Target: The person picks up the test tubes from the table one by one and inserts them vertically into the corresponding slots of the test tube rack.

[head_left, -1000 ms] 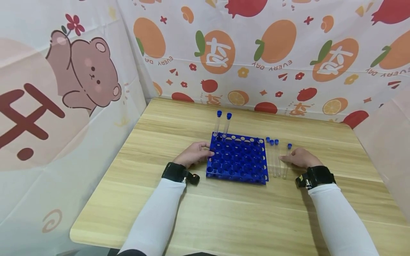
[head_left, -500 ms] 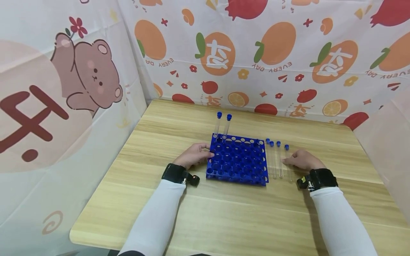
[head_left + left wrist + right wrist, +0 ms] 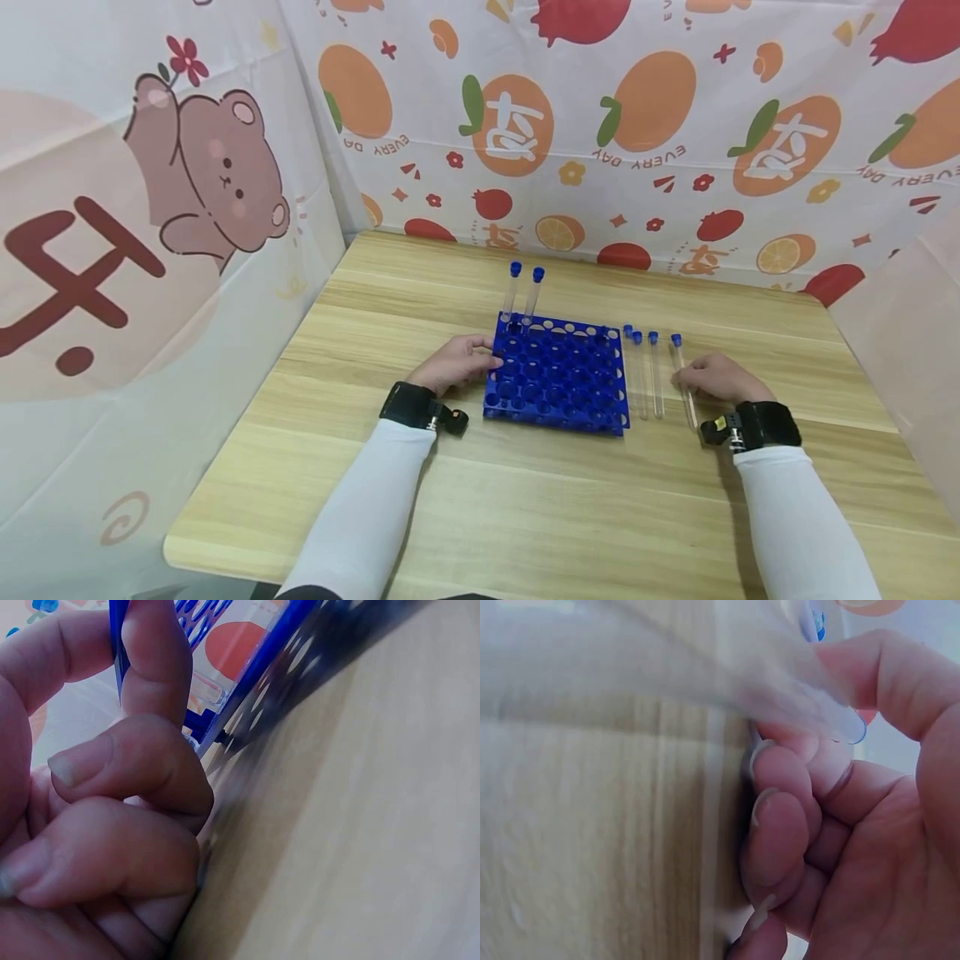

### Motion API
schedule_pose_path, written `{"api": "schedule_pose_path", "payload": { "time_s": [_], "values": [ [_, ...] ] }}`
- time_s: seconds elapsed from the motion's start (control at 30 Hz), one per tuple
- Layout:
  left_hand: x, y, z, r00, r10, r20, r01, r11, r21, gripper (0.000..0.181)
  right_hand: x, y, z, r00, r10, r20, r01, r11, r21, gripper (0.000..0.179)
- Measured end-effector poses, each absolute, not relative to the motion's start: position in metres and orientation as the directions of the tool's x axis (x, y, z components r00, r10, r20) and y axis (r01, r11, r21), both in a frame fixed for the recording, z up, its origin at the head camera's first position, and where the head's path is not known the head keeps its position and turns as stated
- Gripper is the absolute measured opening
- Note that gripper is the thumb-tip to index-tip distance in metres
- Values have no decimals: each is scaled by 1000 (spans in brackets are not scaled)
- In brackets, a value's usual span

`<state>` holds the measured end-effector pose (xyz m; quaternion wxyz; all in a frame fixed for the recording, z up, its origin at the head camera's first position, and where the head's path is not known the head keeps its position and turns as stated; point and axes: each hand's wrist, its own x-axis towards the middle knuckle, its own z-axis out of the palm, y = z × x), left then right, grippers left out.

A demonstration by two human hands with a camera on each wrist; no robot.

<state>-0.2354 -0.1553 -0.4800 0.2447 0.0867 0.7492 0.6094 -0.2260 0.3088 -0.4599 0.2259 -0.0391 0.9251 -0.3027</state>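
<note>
My left hand (image 3: 457, 364) pinches the left edge of a blue test tube rack (image 3: 557, 412); in the left wrist view a blue plate of the rack (image 3: 118, 637) passes between thumb and finger. Two blue-capped test tubes, one of them at the far left corner (image 3: 511, 296), stand upright in the rack's back row. To the right, my right hand (image 3: 723, 379) pinches a capped clear test tube (image 3: 687, 404) between thumb and forefinger, its cap toward the back. That tube looms blurred as clear plastic (image 3: 630, 667) across the right wrist view, other fingers curled by the tabletop.
Beside the rack's right edge lie more capped tubes, one (image 3: 657, 383) nearest the right hand and another (image 3: 642, 387) close to the rack, with a further blue cap (image 3: 628, 331) behind. The wooden table (image 3: 570, 517) meets printed cloth (image 3: 600, 183) at the back and left.
My right hand has moved right with its tube, away from the others, and the tube's slant has swung over. One loose tube shifted slightly right. The left hand stays at the rack.
</note>
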Motion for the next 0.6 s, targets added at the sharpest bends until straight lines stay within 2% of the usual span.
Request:
{"api": "schedule_pose_path", "payload": {
  "time_s": [0.37, 0.6],
  "values": [
    [-237, -156, -482, -856, 452, -249, -154, 236, 959, 29, -220, 306, -452, -906, -157, -392, 157, 737, -658, 25],
    [-235, -159, -482, -855, 448, -261, -166, 240, 956, 27, -214, 295, -446, -931, -143, -336, 130, 729, -672, 42]
  ]
}}
